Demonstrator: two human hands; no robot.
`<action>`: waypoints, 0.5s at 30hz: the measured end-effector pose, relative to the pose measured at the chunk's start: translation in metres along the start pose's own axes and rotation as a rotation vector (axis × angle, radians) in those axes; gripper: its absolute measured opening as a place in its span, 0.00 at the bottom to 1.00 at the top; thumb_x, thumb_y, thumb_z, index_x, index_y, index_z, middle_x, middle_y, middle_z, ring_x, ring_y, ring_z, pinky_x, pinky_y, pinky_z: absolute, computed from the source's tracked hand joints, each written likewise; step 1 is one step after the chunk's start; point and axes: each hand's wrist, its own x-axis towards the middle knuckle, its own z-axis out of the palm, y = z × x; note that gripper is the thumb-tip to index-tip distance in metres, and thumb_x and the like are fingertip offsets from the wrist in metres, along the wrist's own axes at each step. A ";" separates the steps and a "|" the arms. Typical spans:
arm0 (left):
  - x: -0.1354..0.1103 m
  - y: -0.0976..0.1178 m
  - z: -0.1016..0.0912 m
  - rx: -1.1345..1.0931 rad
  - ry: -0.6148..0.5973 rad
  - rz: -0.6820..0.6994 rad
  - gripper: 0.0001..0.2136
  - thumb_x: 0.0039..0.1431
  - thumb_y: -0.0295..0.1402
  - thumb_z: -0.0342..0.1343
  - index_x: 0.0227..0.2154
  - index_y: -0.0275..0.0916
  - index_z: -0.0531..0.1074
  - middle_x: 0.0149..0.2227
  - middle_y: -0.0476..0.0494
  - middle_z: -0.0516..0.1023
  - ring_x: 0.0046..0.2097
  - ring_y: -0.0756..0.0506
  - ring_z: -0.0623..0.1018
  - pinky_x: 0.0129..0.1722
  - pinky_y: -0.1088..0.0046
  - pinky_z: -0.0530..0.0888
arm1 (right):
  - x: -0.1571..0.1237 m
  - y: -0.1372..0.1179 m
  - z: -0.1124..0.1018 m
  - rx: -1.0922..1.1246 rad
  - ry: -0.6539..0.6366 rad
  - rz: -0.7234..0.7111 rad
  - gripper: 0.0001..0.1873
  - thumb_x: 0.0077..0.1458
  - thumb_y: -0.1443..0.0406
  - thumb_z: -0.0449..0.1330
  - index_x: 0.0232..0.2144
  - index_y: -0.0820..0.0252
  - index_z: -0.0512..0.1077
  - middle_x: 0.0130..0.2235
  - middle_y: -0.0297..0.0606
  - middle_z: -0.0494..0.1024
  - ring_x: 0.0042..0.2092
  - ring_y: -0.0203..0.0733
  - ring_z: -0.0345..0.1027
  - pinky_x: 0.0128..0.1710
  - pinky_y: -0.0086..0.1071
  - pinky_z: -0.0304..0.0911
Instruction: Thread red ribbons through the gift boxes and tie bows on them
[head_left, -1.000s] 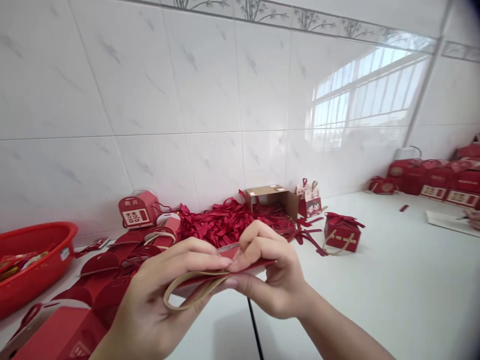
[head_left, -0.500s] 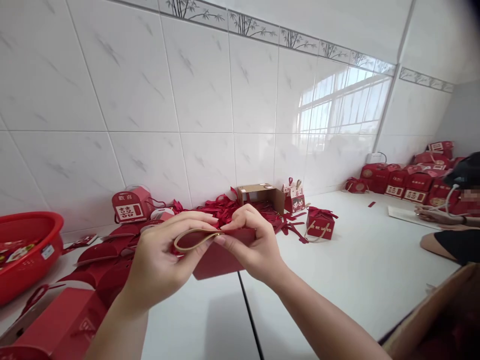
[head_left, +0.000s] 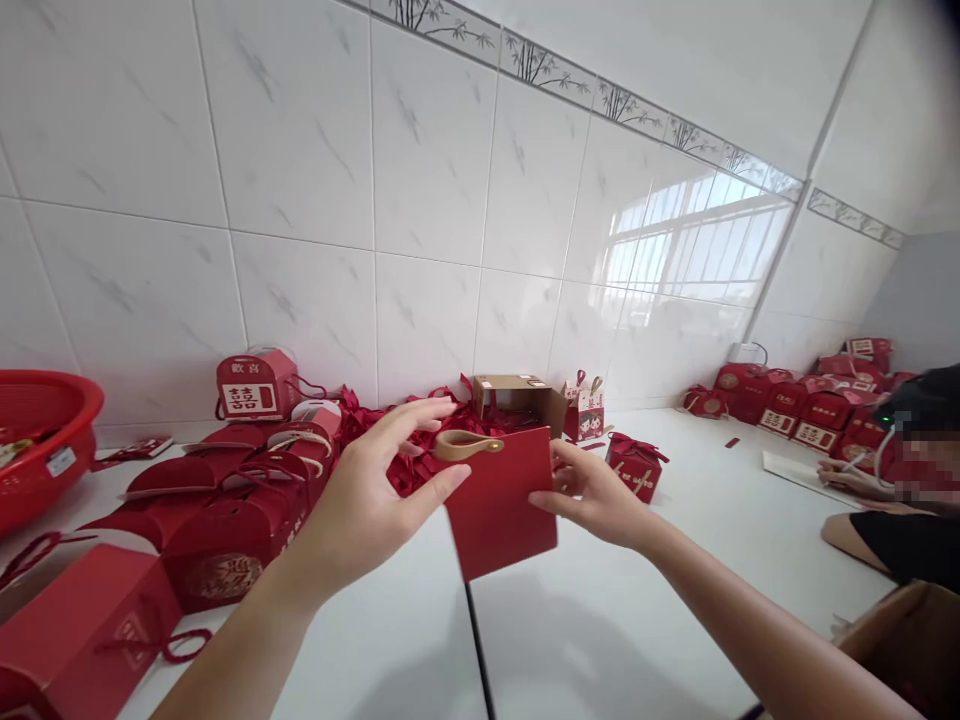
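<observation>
A flat-looking red cardboard piece (head_left: 502, 510) hangs in front of me above the white table. A tan strap loop (head_left: 459, 446) is fastened at its upper left by a small metal rivet. My right hand (head_left: 596, 492) grips the piece at its right edge, thumb on the near face and fingers behind. On the other side, my left hand (head_left: 382, 485) is open, its thumb and fingers spread around the strap end. Whether the left thumb tip touches the piece I cannot tell. The far face of the piece is hidden.
Red gift boxes (head_left: 232, 520) crowd the left, beside a red basin (head_left: 56, 420). Behind my hands lie red ribbons (head_left: 360, 425) and an open carton (head_left: 551, 405). A small red box (head_left: 634, 465) stands at right. Further right, another person's hand (head_left: 844, 472) rests near a pad.
My left hand has let go of the strap and opened. My right hand has moved right and now holds the piece by its edge, with the piece turned to show its broad red face.
</observation>
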 end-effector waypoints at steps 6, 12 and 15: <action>-0.001 -0.006 -0.019 -0.051 0.152 -0.014 0.15 0.52 0.41 0.60 0.43 0.46 0.72 0.43 0.45 0.77 0.44 0.44 0.76 0.41 0.70 0.76 | -0.023 0.079 -0.062 0.093 0.222 0.413 0.27 0.50 0.53 0.61 0.48 0.60 0.65 0.45 0.44 0.74 0.39 0.44 0.74 0.33 0.35 0.73; 0.001 0.001 -0.028 -0.076 0.412 -0.060 0.06 0.48 0.36 0.63 0.27 0.41 0.75 0.29 0.48 0.79 0.35 0.46 0.78 0.37 0.73 0.75 | -0.041 0.180 -0.140 -0.094 0.716 0.701 0.22 0.43 0.56 0.66 0.37 0.64 0.69 0.43 0.55 0.76 0.36 0.51 0.76 0.34 0.37 0.73; 0.006 0.001 -0.028 -0.192 0.614 -0.068 0.04 0.46 0.31 0.64 0.26 0.39 0.75 0.27 0.50 0.77 0.33 0.49 0.77 0.36 0.76 0.75 | -0.038 0.210 -0.155 -0.241 0.848 0.736 0.27 0.40 0.56 0.66 0.40 0.69 0.69 0.38 0.60 0.76 0.36 0.59 0.75 0.35 0.46 0.70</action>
